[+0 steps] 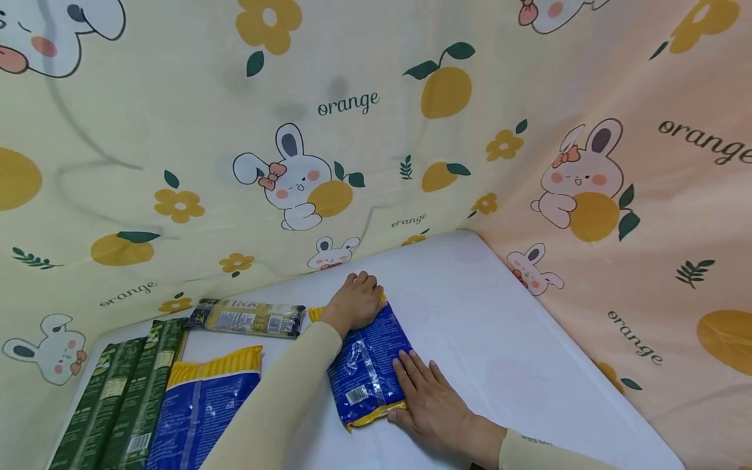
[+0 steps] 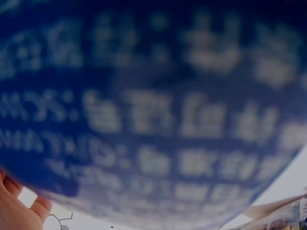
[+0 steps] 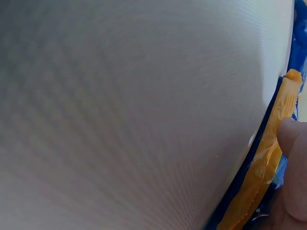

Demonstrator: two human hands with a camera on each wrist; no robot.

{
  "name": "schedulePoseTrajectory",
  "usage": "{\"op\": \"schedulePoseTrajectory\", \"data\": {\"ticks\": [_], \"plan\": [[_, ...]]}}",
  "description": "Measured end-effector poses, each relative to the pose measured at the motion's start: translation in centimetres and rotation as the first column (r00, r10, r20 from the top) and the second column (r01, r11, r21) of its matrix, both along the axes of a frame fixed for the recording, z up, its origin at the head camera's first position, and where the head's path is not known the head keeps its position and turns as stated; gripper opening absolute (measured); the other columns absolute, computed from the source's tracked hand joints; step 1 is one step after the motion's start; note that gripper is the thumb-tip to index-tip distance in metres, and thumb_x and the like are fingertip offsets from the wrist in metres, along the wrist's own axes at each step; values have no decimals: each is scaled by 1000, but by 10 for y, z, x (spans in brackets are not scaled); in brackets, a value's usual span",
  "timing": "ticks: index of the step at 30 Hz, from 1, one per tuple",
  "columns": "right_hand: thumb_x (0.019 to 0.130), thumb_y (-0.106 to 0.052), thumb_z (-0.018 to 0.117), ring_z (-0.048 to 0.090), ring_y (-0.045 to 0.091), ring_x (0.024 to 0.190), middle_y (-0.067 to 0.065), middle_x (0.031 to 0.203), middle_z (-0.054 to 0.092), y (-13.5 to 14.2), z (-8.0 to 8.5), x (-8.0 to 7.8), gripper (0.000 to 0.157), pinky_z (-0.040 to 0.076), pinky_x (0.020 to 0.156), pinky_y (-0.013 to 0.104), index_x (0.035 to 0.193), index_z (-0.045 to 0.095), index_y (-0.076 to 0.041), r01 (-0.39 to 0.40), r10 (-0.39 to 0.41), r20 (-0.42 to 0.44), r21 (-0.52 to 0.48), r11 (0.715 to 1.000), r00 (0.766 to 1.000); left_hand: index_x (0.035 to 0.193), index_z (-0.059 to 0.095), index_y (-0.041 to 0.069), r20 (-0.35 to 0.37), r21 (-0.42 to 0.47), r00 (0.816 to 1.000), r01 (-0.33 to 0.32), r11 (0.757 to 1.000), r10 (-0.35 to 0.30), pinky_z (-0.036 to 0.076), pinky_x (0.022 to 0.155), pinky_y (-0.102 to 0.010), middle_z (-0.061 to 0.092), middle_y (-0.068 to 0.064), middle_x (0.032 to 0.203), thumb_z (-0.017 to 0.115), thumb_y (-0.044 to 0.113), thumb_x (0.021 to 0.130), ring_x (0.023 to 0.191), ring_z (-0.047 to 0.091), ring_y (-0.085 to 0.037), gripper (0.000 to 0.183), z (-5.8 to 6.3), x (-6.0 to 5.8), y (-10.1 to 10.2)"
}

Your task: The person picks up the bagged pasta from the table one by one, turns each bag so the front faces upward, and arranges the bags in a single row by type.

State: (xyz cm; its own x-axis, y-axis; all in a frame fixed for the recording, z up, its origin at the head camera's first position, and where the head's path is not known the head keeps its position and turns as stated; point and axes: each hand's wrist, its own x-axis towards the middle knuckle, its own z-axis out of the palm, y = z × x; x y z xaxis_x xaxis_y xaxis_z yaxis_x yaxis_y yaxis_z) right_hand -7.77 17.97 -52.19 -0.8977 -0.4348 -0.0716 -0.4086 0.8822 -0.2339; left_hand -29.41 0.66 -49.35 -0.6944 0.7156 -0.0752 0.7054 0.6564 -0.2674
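Cloth behind, white table below, blue-and-yellow pack in hand

Two sides of the cloth meet at a corner, printed with rabbits, flowers, oranges and the word "orange". Its lower edge runs along the far and right sides of the table.

On the left part of the table lie two long green packs side by side, with a second blue pack just beside them, its yellow striped end pointing away. The handled pack lies at the middle, tilted slightly, its printed face up; that print fills the left wrist view, badly blurred.

The left hand is folded, its fingers curled over the yellow far end and gripping it. The right hand is spread, fingers nearly straight against the right edge, thumb touching the yellow near end.

Near the far edge, a narrow dark-ended pack lies crosswise, left of the left hand. Smallest is the white barcode near the handled pack's near end.
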Motion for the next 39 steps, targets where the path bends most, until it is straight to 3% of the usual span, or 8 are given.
{"op": "schedulePoseTrajectory", "data": {"ticks": [7,20,25,28,31,36,39], "plan": [[105,-66,45,28,39,159,21,171,30,0,-1,-1,88,31,123,62,163,33,-1,-8,8,-21,19,1000,1000,130,62,10,-50,36,999,12,999,-10,42,116,-48,59,-8,133,37,44,115,128,52,-27,45,-4,2,-1],[104,-70,41,28,38,160,18,172,30,0,-1,-1,89,26,123,67,164,33,-5,-14,16,-46,44,999,999,123,58,10,-51,80,999,1,997,3,43,113,-50,60,-11,126,39,39,115,125,53,-30,36,-2,5,-3],[110,-59,40,38,37,155,13,166,44,2,2,-3,70,32,120,67,158,49,-10,1,5,-139,47,999,990,124,57,11,-70,98,998,3,995,4,42,114,-50,59,-9,127,39,38,115,126,52,-29,34,-2,6,-5],[110,-45,51,52,35,144,9,153,60,6,3,-6,49,41,115,63,145,65,-13,21,-7,-277,46,999,961,123,57,10,-94,113,995,24,993,-13,41,115,-51,58,-8,127,39,38,115,126,52,-29,34,-2,6,-8],[103,-38,67,63,31,126,8,130,70,13,1,-8,36,51,105,56,125,72,-9,42,-30,-415,21,999,909,121,56,9,-124,123,992,48,991,-33,41,115,-52,57,-9,125,38,36,115,125,53,-30,33,-2,7,-11],[89,-53,80,63,28,96,8,100,67,21,-4,-10,48,53,79,45,99,68,-7,135,-112,-547,2,991,830,116,55,8,-185,165,980,110,980,-79,42,112,-51,56,-10,121,37,33,116,119,53,-31,31,2,7,-16],[86,-61,78,56,25,81,5,84,60,23,-5,-10,54,44,67,40,85,65,-9,180,-129,-565,36,983,815,114,54,8,-212,191,972,146,971,-105,42,110,-51,56,-10,120,37,32,116,117,52,-31,30,4,8,-19]]}}
